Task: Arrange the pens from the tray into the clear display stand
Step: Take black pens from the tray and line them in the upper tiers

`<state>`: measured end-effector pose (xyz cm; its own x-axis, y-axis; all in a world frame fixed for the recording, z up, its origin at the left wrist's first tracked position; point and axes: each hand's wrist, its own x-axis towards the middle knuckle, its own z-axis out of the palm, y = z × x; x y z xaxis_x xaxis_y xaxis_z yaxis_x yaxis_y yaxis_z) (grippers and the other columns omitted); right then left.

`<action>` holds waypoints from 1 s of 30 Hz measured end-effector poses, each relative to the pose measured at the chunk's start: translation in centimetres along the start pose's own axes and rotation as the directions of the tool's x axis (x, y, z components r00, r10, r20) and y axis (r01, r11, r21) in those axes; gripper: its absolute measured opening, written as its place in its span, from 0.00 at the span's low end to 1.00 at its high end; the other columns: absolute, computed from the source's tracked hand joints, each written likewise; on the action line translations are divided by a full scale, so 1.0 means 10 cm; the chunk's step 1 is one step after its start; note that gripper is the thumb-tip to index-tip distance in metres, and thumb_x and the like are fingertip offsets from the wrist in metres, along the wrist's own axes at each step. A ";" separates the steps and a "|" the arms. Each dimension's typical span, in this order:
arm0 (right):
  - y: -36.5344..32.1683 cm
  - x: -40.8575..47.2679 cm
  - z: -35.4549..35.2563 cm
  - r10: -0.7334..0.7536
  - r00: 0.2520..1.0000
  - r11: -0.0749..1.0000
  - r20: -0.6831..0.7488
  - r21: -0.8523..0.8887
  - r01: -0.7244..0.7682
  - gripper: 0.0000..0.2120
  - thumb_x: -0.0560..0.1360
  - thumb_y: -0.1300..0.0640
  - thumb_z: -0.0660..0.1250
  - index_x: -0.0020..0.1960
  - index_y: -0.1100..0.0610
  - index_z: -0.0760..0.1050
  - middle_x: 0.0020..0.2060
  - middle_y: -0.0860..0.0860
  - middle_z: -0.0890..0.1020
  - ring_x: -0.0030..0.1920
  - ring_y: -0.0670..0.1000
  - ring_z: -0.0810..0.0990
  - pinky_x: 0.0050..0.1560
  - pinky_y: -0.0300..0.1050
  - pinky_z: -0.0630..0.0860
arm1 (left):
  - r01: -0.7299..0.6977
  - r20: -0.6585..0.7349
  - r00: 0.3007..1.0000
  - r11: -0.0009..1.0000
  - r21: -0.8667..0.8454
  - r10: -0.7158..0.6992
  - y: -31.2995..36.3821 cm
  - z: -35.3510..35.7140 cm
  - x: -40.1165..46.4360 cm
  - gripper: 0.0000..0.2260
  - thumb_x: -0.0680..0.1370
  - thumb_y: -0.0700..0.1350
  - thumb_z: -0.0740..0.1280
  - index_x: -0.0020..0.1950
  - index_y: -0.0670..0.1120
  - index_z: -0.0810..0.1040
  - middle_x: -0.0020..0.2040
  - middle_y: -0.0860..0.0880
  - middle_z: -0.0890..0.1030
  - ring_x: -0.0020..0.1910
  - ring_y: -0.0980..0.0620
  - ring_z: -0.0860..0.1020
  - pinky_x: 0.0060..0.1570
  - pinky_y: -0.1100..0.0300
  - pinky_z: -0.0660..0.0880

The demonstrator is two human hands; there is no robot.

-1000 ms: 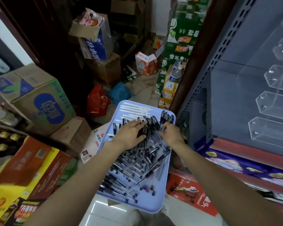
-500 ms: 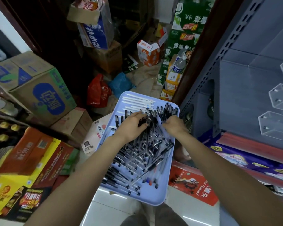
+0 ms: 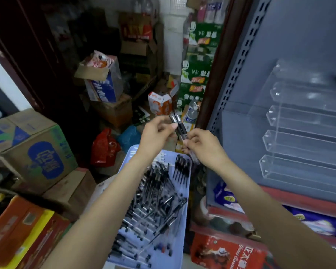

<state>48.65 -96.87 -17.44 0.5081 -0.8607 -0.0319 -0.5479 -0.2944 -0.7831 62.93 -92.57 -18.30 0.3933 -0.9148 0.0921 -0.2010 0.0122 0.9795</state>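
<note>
A light blue tray [image 3: 179, 247] sits low in the middle, heaped with several black-capped clear pens [image 3: 153, 200]. Above its far end both hands hold a small bundle of pens [image 3: 179, 127] lifted clear of the tray. My left hand [image 3: 156, 133] pinches the bundle near its upper, capped end. My right hand [image 3: 204, 146] grips the lower end, fingers curled round the barrels. The clear display stand [image 3: 303, 136], with several empty stepped troughs, stands on the grey shelf to the right.
A grey perforated shelf upright [image 3: 235, 78] and a dark red post [image 3: 211, 78] stand between tray and stand. Cardboard boxes [image 3: 33, 150] crowd the left floor, with a red bag [image 3: 103, 148] and green cartons [image 3: 196, 74] behind. Red packaged goods [image 3: 229, 253] lie below the shelf.
Both hands have risen from the pile in the tray with a few pens held between them. The camera has tilted up, bringing more of the display stand into view.
</note>
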 end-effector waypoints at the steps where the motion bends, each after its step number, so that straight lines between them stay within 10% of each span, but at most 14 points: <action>1: -0.04 -0.03 -0.14 -0.033 0.998 0.999 -0.048 -0.013 0.033 0.05 0.77 0.57 0.64 0.44 0.57 0.72 0.34 0.48 0.79 0.35 0.38 0.77 0.36 0.30 0.71 | -0.019 0.033 0.999 1.000 -0.012 0.019 0.11 0.06 0.03 0.10 0.77 0.42 0.67 0.56 0.39 0.75 0.37 0.50 0.79 0.32 0.62 0.78 0.37 0.69 0.73; 8: 0.08 -0.24 -1.16 -0.065 0.951 0.991 -0.302 0.096 0.098 0.07 0.74 0.59 0.68 0.38 0.54 0.74 0.36 0.55 0.83 0.42 0.53 0.82 0.46 0.51 0.79 | -0.235 0.229 0.949 0.971 0.051 0.217 0.90 0.94 0.20 0.17 0.74 0.47 0.70 0.31 0.40 0.70 0.28 0.49 0.70 0.32 0.54 0.68 0.36 0.58 0.64; 17: 0.66 -0.53 -2.76 -0.153 0.835 0.914 -0.529 0.245 0.323 0.15 0.76 0.57 0.66 0.61 0.50 0.71 0.46 0.52 0.79 0.42 0.47 0.80 0.42 0.41 0.78 | -0.529 0.345 0.843 0.753 0.390 0.414 1.86 2.32 0.30 0.07 0.78 0.44 0.65 0.46 0.41 0.79 0.39 0.43 0.81 0.41 0.45 0.78 0.43 0.56 0.71; 21: 0.84 -0.55 -3.31 -0.249 0.825 0.870 -0.507 0.256 0.420 0.09 0.76 0.64 0.65 0.52 0.53 0.77 0.39 0.48 0.80 0.37 0.42 0.80 0.35 0.35 0.75 | -0.608 0.445 0.792 0.604 0.515 0.418 2.15 2.73 0.38 0.05 0.79 0.43 0.64 0.50 0.45 0.79 0.35 0.50 0.75 0.35 0.51 0.70 0.34 0.62 0.63; 30: 1.12 -0.28 -3.81 -0.063 0.791 0.834 -0.609 0.403 0.376 0.04 0.76 0.64 0.65 0.48 0.59 0.78 0.40 0.50 0.82 0.41 0.47 0.80 0.40 0.37 0.78 | -0.517 0.402 0.854 0.453 0.726 0.330 2.22 2.78 0.79 0.10 0.79 0.44 0.63 0.58 0.43 0.76 0.53 0.44 0.75 0.54 0.44 0.74 0.55 0.51 0.72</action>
<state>15.76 -113.59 -2.42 0.0314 -0.9151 0.4021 0.0017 -0.4022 -0.9155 36.67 -110.75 -0.83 -0.0913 -0.9395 0.3302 -0.9460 0.1854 0.2659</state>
